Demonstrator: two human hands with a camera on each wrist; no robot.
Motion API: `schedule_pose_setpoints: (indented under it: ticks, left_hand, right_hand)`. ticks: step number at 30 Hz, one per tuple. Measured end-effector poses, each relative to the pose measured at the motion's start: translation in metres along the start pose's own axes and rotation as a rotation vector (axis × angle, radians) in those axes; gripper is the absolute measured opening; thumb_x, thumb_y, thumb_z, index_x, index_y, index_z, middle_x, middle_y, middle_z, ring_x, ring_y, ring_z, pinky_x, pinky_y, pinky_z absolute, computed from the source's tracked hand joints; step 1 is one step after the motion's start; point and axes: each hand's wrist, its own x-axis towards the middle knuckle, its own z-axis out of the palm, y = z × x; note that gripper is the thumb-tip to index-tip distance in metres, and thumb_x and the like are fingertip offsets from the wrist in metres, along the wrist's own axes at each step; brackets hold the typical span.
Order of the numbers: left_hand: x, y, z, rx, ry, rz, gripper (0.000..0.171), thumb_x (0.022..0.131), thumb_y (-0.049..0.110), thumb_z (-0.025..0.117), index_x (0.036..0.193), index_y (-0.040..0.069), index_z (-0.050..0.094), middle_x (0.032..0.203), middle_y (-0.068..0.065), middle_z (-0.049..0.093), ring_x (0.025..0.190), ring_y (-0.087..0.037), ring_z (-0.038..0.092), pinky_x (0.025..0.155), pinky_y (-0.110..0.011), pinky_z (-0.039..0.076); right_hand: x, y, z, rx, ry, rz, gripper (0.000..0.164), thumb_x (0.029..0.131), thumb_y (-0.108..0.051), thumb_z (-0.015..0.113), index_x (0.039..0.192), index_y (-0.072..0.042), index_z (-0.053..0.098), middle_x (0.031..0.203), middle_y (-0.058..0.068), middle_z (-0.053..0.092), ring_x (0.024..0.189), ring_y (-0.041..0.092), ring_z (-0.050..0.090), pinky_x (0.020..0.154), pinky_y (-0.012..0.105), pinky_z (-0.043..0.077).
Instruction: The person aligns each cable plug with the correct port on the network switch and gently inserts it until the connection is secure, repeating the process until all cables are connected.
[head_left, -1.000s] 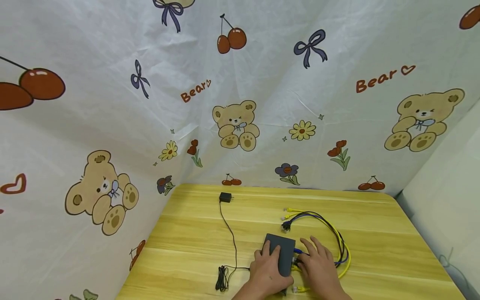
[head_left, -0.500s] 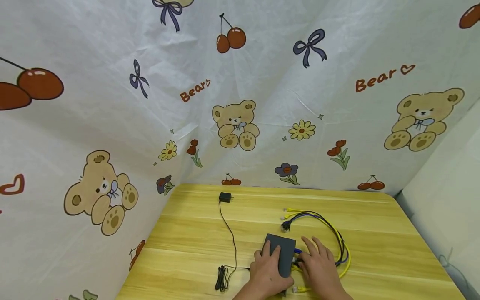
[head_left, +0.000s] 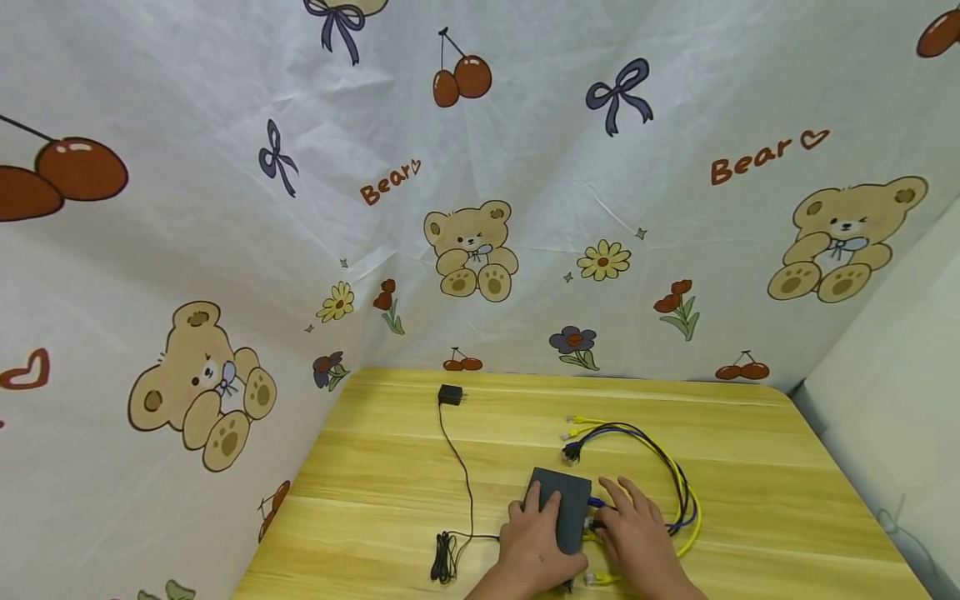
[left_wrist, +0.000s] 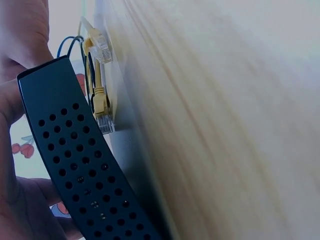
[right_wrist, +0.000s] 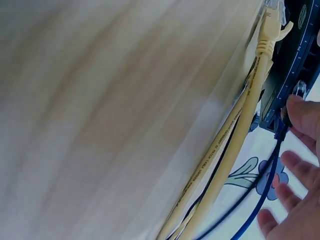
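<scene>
A dark network switch lies on the table; its perforated side wall fills much of the left wrist view. My left hand grips it, fingers spread over the top and thumb at the near end. Beside the port side, my right hand pinches the black plug of a network cable between thumb and forefinger; its clear tip is at the ports. Whether it sits inside a port I cannot tell. A blue network cable runs to the switch just beyond. One yellow plug lies loose near the switch.
Behind the hands, the cables' other ends lie bunched on the wooden table, their loop curving round to the right. A black power adapter sits at the back left, its coiled cord left of the switch. Bear-printed cloth hangs behind.
My right hand has shifted very slightly left, closer to the switch, with the black plug. The left hand and the switch stay where they were.
</scene>
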Motion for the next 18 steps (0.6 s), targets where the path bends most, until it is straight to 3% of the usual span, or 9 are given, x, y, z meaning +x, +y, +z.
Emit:
schedule_pose_setpoints:
  ticks: [8,18]
  left_hand:
    - [0.0018,-0.0017,0.0011,-0.018,-0.011,0.004,0.088,0.071,0.067,0.072,0.148,0.032,0.048,0.159,-0.009,0.032,0.125,-0.042,0.044,0.077,-0.058,0.047]
    - [0.0028,-0.002,0.0024,-0.005,0.0,0.013,0.088,0.069,0.067,0.073,0.147,0.034,0.049,0.158,-0.008,0.033,0.12,-0.039,0.046,0.073,-0.054,0.047]
  right_hand:
    - [0.0032,0.0,0.0054,-0.033,-0.073,0.096,0.011,0.082,-0.025,0.082,0.088,-0.023,0.073,0.143,0.012,0.054,0.136,0.044,0.04,0.096,0.068,0.039]
    - [0.0045,-0.0031,0.0062,-0.027,-0.086,0.067,0.014,0.081,-0.025,0.083,0.082,-0.022,0.069,0.142,0.012,0.054,0.137,0.045,0.039,0.097,0.068,0.039]
